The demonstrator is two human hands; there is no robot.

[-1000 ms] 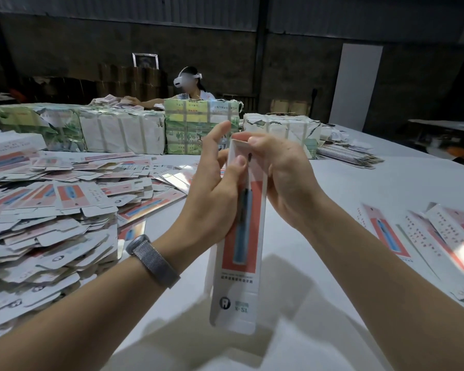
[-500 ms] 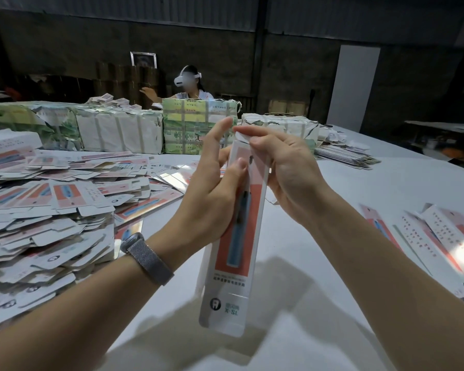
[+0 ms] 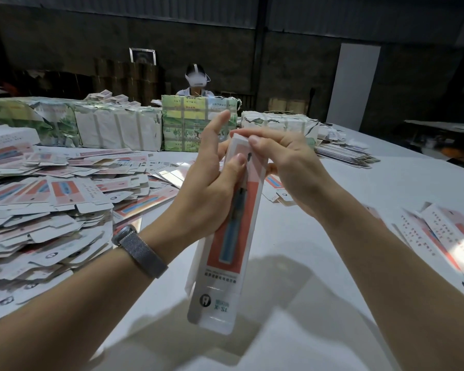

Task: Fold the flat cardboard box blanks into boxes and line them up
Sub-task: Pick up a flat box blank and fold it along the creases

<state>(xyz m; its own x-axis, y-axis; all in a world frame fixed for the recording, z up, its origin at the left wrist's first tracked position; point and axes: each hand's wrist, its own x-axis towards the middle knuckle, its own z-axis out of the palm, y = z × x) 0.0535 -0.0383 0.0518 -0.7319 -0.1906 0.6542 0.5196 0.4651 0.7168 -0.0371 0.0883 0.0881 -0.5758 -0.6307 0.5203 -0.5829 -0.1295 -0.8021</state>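
Observation:
I hold a long narrow white box [image 3: 225,253] with a red panel and a blue toothbrush picture, upright above the white table [image 3: 346,183]. My left hand [image 3: 209,188] grips its upper part, thumb pressed on the front face, index finger pointing up. My right hand [image 3: 287,167] curls round the top end, fingertips pressing on the top flap. A big heap of flat box blanks [image 3: 51,207] covers the table to my left. A few folded boxes [image 3: 445,234] lie at the right.
Wrapped paper bundles [image 3: 123,129] stand in a row across the far table, with a thin stack of blanks [image 3: 343,156] to their right. A person wearing a headset [image 3: 196,81] sits behind them. Cardboard boxes line the dark back wall.
The box has tilted slightly and risen a little. My right fingers have shifted over the top end and pressed the flap down. The far person has lowered an arm.

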